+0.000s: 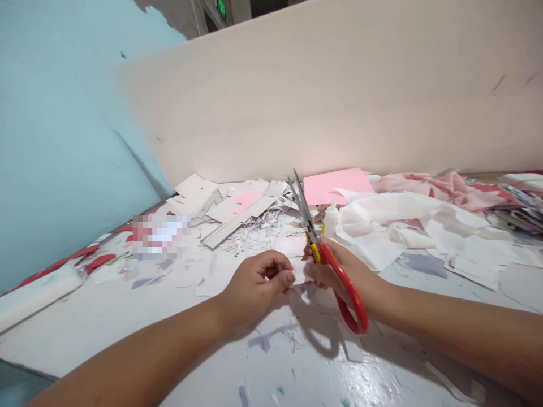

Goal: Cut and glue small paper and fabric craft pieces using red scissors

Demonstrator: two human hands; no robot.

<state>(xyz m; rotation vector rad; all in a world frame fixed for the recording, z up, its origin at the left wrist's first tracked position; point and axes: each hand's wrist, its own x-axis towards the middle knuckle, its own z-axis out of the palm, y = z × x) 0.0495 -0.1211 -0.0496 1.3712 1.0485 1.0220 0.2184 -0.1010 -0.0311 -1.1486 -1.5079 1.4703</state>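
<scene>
My left hand (258, 282) is closed, with thumb and forefinger pinching one end of a small white piece of paper (299, 272). At the other end of that paper are the thumb and fingers of my right hand (350, 263). The same right hand holds a pair of scissors (345, 288) with red handles and yellow tape near the pivot. Their blades point up and away from me, slightly parted, clear of the paper. Just behind the right hand stands a small white squeeze bottle (330, 219).
Grey cardboard strips (241, 217) and shredded paper scraps are heaped at the back, beside a pink sheet (337, 185). Crumpled white sheets (394, 220) lie to the right. A white roll (40, 297) is at the left. A beige panel (331, 96) rises behind the table.
</scene>
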